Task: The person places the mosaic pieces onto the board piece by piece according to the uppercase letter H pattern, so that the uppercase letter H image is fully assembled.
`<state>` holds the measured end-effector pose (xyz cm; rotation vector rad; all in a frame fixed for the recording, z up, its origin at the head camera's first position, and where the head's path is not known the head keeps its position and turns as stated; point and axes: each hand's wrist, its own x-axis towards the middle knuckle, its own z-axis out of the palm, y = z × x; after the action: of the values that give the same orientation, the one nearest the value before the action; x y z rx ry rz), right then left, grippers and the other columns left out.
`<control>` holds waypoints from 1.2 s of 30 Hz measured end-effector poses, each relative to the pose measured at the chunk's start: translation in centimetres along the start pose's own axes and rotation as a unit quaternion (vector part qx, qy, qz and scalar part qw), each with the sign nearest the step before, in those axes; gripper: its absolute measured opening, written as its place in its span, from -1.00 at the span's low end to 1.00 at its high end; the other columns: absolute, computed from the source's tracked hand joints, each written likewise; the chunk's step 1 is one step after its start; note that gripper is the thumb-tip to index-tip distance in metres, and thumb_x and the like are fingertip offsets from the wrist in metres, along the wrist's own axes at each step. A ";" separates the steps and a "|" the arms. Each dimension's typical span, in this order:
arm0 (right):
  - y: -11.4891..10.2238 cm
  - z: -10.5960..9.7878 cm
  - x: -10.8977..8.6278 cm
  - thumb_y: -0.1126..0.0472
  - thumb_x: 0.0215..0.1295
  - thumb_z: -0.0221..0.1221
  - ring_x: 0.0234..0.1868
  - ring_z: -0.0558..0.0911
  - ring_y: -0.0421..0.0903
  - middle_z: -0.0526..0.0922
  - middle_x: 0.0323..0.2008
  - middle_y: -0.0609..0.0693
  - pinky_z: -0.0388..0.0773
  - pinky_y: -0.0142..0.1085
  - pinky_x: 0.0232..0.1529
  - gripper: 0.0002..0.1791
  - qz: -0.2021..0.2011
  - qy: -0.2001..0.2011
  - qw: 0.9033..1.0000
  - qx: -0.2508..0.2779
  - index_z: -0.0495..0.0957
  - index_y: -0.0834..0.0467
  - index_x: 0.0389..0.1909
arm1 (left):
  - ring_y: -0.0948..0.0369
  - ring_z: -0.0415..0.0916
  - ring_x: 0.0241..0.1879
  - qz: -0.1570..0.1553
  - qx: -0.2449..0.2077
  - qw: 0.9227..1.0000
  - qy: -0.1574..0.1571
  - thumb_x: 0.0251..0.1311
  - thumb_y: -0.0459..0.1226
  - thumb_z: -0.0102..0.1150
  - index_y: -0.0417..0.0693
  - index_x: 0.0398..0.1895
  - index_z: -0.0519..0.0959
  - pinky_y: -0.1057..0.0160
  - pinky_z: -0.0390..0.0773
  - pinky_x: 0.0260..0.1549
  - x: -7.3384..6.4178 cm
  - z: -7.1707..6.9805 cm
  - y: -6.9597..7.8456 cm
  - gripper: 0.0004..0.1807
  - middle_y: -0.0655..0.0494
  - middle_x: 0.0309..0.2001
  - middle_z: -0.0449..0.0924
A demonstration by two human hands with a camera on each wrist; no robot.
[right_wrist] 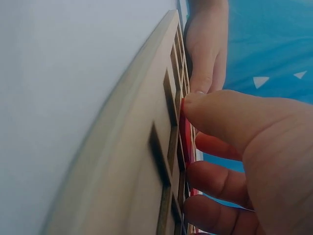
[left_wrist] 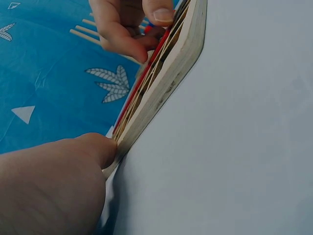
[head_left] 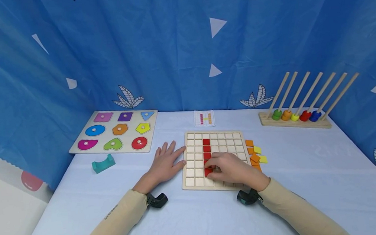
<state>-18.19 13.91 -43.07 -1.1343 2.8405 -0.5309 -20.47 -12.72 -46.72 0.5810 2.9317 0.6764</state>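
Beige sleeves (head_left: 296,208) up front, lowest red tile (head_left: 207,171) is at the grid board (head_left: 198,163), pinched between right hand (head_left: 230,166) thumb and fingers, left hand (head_left: 166,162) spread against the board's left edge, orange tiles (head_left: 249,142) just right, pattern card (head_left: 204,118) beyond.

Tan long sleeves (head_left: 112,228), small dark lettering (head_left: 111,212) along the left one. Curved black camera unit (head_left: 158,201) at each wrist. Both hands (head_left: 166,163) bare.
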 end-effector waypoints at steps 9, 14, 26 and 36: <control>0.1 -0.6 -0.1 0.02 0.25 0.40 -0.38 0.47 -0.31 0.67 -0.32 -0.20 0.47 -0.49 -0.34 -0.74 0.002 0.008 1.000 0.003 0.76 0.00 -0.09 | -0.28 -0.24 0.64 -0.001 -0.004 1.000 0.000 0.42 0.07 0.04 0.17 0.56 0.28 -0.40 -0.18 0.53 -0.1 -0.1 0.0 -0.32 -0.18 0.64 -0.01; 0.7 -1.5 -0.6 0.07 0.24 0.39 -0.41 0.46 -0.29 0.68 -0.33 -0.16 0.46 -0.48 -0.39 -0.75 0.011 0.025 1.000 0.000 0.77 0.04 -0.10 | -0.29 -0.24 0.63 0.000 -0.006 1.000 0.001 0.42 0.07 0.05 0.16 0.56 0.28 -0.41 -0.18 0.52 -0.2 0.0 0.1 -0.32 -0.19 0.64 -0.01; 3.9 -3.5 -4.2 0.13 0.24 0.40 -0.36 0.53 -0.28 0.67 -0.34 -0.11 0.56 -0.40 -0.35 -0.74 0.078 0.059 0.995 0.002 0.73 0.14 -0.09 | -0.31 -0.21 0.62 0.000 -0.008 1.000 0.001 0.41 0.04 0.09 0.14 0.55 0.30 -0.41 -0.16 0.52 -0.3 -0.4 0.5 -0.33 -0.22 0.63 0.01; 5.9 -4.3 -7.0 0.16 0.24 0.39 -0.46 0.40 -0.26 0.54 -0.48 -0.17 0.40 -0.41 -0.46 -0.75 0.124 0.078 0.989 -0.017 0.73 0.16 -0.10 | -0.31 -0.22 0.62 -0.001 -0.007 1.000 -0.003 0.41 0.04 0.08 0.14 0.55 0.29 -0.41 -0.17 0.52 -0.2 -0.3 0.3 -0.32 -0.22 0.63 0.00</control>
<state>-17.67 23.90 -41.59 -0.7552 3.0728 -0.5789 -20.28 -12.67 -46.30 0.5780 2.9184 0.6934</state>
